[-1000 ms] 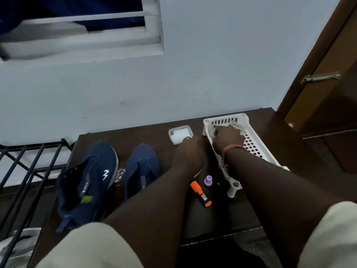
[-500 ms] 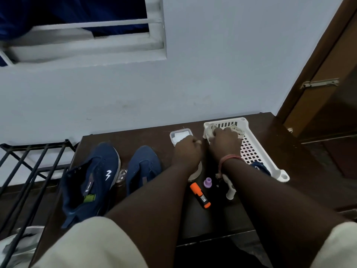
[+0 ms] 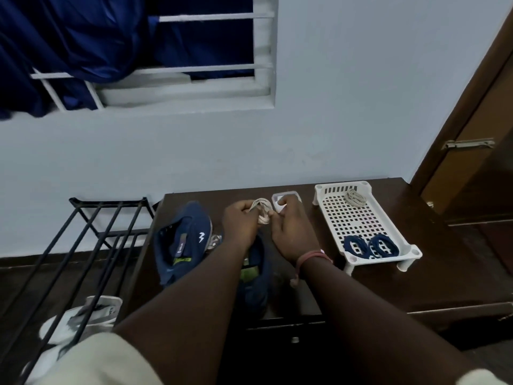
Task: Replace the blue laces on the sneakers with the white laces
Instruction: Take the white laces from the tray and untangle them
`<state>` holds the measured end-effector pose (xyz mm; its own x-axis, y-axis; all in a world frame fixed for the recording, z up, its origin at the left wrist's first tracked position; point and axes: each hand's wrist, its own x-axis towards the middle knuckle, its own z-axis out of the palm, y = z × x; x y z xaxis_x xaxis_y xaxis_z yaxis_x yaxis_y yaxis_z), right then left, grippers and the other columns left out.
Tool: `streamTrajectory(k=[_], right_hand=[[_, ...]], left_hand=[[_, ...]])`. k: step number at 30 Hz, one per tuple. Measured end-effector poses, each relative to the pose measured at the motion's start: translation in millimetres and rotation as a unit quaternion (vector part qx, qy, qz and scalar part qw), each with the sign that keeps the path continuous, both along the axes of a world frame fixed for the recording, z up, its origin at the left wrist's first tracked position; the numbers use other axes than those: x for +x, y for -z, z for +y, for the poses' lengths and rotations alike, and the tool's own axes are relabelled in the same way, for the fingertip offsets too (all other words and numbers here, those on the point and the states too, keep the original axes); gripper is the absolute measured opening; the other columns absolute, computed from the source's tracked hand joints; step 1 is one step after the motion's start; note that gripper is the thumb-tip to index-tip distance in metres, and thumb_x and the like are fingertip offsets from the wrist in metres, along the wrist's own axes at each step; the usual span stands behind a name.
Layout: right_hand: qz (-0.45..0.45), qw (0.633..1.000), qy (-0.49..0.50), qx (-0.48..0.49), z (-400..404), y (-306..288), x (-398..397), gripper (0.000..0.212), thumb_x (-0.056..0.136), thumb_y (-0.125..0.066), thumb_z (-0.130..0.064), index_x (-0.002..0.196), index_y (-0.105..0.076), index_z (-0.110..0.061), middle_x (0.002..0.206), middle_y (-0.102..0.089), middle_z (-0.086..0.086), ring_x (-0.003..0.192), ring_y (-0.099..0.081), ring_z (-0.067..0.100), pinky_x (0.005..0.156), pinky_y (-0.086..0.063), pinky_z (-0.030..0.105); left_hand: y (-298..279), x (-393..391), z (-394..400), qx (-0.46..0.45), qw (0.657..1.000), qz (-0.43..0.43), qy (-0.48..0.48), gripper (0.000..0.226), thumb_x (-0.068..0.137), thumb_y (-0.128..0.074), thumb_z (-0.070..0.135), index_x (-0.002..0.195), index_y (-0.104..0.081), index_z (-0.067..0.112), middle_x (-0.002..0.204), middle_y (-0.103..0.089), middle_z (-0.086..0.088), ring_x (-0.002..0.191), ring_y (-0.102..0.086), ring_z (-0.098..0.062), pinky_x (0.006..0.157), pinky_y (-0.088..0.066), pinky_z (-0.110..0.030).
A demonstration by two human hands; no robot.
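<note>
A dark wooden worktop (image 3: 361,279) stands against a pale wall, a black metal rack (image 3: 91,245) just left of it. Two blue sneakers lie on the worktop: the left sneaker (image 3: 181,243) in plain sight, the right sneaker (image 3: 254,276) largely hidden under the left forearm. To the right sits a white perforated tray (image 3: 361,223). At its near end lie two coiled blue laces (image 3: 370,245), side by side; at its far end lies one coiled white lace (image 3: 355,197). Above the sneakers both hands meet on a second white lace bundle (image 3: 262,211). The left hand (image 3: 240,223) grips the bundle with curled fingers; the right hand (image 3: 290,229) pinches it from the other side. A small clear box (image 3: 286,196) shows just behind the right hand, partly covered by it. A pink band (image 3: 312,257) circles the right wrist.
</note>
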<state>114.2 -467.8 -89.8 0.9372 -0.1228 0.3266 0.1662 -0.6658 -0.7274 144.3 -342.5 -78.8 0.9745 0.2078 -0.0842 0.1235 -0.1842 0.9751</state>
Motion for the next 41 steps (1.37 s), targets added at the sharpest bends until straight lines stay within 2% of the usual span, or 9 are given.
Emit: streamTrajectory(k=[3, 5, 12, 15, 21, 29, 34, 37, 41], right_hand=[[0.042, 0.998, -0.024, 0.046, 23.1, -4.0, -5.3, 0.032, 0.092, -0.058, -0.028, 0.123, -0.05, -0.028, 0.106, -0.058, -0.006, 0.093, -0.057, 0.009, 0.078, -0.041, 0.024], [0.05, 0.996, -0.035, 0.07, 36.2, -7.7, -6.8, 0.021, 0.091, -0.054, -0.023, 0.11, -0.056, -0.03, 0.097, -0.065, -0.009, 0.088, -0.062, 0.009, 0.078, -0.048, 0.027], [0.018, 0.999, -0.036, -0.019, 62.9, 3.8, -8.4, 0.026, 0.086, -0.043, -0.016, 0.097, -0.064, -0.024, 0.093, -0.067, -0.003, 0.088, -0.06, 0.018, 0.078, -0.049, 0.035], [0.082, 0.99, 0.008, -0.112, 65.1, 22.6, -8.9, 0.02, 0.088, -0.046, -0.021, 0.099, -0.063, -0.024, 0.104, -0.059, 0.004, 0.097, -0.052, 0.027, 0.085, -0.045, 0.041], [0.097, 0.995, 0.027, -0.018, 57.2, 40.2, -14.9, 0.015, 0.085, -0.043, -0.017, 0.086, -0.058, -0.014, 0.095, -0.058, 0.009, 0.089, -0.055, 0.026, 0.078, -0.045, 0.041], [0.156, 0.984, -0.054, -0.073, 47.7, 23.0, 1.9, 0.031, 0.088, -0.043, -0.028, 0.061, -0.05, -0.015, 0.071, -0.06, 0.011, 0.07, -0.059, 0.031, 0.064, -0.047, 0.039], [0.179, 0.968, -0.101, 0.146, 48.6, -14.5, 17.2, 0.028, 0.098, -0.049, -0.024, 0.084, -0.07, -0.012, 0.073, -0.068, 0.008, 0.063, -0.057, 0.011, 0.062, -0.047, 0.028], [0.22, 0.901, -0.064, 0.367, 45.9, -17.5, 28.7, 0.024, 0.1, -0.049, -0.021, 0.089, -0.066, -0.007, 0.071, -0.056, 0.011, 0.052, -0.046, 0.015, 0.05, -0.038, 0.03], [0.21, 0.877, -0.038, 0.431, 40.4, -16.0, 36.5, 0.027, 0.103, -0.047, -0.02, 0.099, -0.068, -0.003, 0.07, -0.057, 0.004, 0.048, -0.042, 0.012, 0.045, -0.036, 0.025]], left_hand=[[-1.4, -18.0, 22.2, -0.035, 0.999, -0.028, 0.028, 0.012, 0.091, -0.069, 0.015, 0.097, -0.078, 0.01, 0.085, -0.078, -0.006, 0.083, -0.075, -0.022, 0.077, -0.063, -0.041], [-3.6, -24.9, 34.6, -0.018, 0.998, -0.048, 0.043, 0.011, 0.091, -0.071, 0.018, 0.096, -0.079, 0.013, 0.085, -0.078, -0.002, 0.083, -0.075, -0.019, 0.077, -0.063, -0.04], [14.7, -44.4, 67.0, 0.147, 0.986, -0.07, 0.023, 0.009, 0.089, -0.071, 0.025, 0.096, -0.077, 0.023, 0.084, -0.073, 0.011, 0.078, -0.066, -0.001, 0.065, -0.051, -0.023], [25.9, -48.9, 65.3, 0.098, 0.994, -0.033, 0.02, 0.009, 0.088, -0.073, 0.023, 0.096, -0.076, 0.019, 0.083, -0.074, 0.008, 0.078, -0.069, -0.006, 0.065, -0.052, -0.024], [37.9, -52.4, 47.2, 0.039, 0.999, -0.006, 0.027, 0.01, 0.084, -0.076, 0.024, 0.093, -0.077, 0.02, 0.08, -0.076, 0.005, 0.077, -0.073, -0.011, 0.076, -0.061, -0.039], [25.7, -48.3, 62.2, -0.127, 0.989, 0.072, 0.004, 0.012, 0.091, -0.071, 0.016, 0.098, -0.077, 0.008, 0.087, -0.077, -0.015, 0.072, -0.068, -0.018, 0.063, -0.053, -0.028], [-3.9, -21.7, 84.1, -0.2, 0.976, 0.088, -0.02, 0.019, 0.092, -0.073, 0.025, 0.102, -0.072, 0.009, 0.09, -0.077, -0.006, 0.062, -0.068, -0.006, 0.063, -0.057, -0.022], [-8.3, -6.7, 99.5, -0.221, 0.967, 0.094, -0.087, 0.014, 0.094, -0.071, 0.025, 0.091, -0.068, 0.012, 0.076, -0.07, -0.001, 0.049, -0.058, -0.005, 0.053, -0.052, -0.021], [-10.4, 0.4, 115.5, -0.148, 0.976, 0.083, -0.14, 0.018, 0.096, -0.066, 0.023, 0.085, -0.066, 0.009, 0.069, -0.062, -0.004, 0.05, -0.049, -0.015, 0.047, -0.044, -0.023]])
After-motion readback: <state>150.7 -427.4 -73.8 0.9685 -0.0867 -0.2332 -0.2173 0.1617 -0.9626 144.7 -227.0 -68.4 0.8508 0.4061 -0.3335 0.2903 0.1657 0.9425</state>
